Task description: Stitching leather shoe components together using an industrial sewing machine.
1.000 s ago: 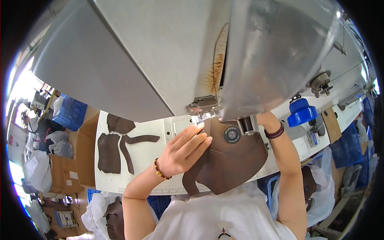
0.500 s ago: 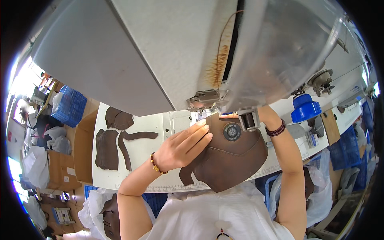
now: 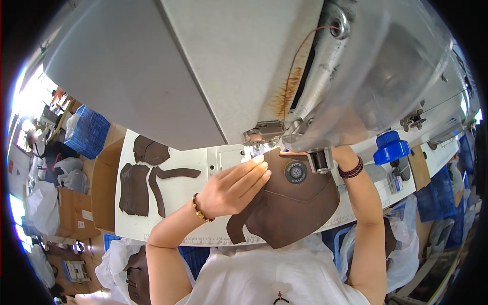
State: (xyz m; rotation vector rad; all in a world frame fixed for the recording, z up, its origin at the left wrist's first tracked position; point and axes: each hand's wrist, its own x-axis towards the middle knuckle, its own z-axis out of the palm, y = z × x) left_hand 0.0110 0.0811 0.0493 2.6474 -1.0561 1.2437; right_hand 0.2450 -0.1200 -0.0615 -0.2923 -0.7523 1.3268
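Note:
A brown leather piece [image 3: 300,213] with a round dark patch [image 3: 297,173] lies under the sewing machine head [image 3: 198,61], its lower part reaching the table's front edge. My left hand [image 3: 234,185] is on its left edge, fingers together and fingertips close by the presser foot [image 3: 256,149]; the thumb is hidden. A narrow leather strip [image 3: 236,229] hangs out below that hand. Behind the machine's front parts, my right hand [image 3: 344,152] is mostly covered; one finger lies along the leather near the patch, and the rest of its grip cannot be seen.
Left on the white table [image 3: 193,211] lie a stack of brown leather pieces [image 3: 134,190], more cut pieces [image 3: 151,151] and a curved strip [image 3: 178,173]. A blue knob [image 3: 391,148] stands right of the machine head. Cardboard boxes [image 3: 76,211] and a blue crate [image 3: 87,132] are farther left.
The view has shifted slightly, and a metal lever with a threaded eyelet now shows at the machine's slot. Both hands stay in nearly the same place on the leather.

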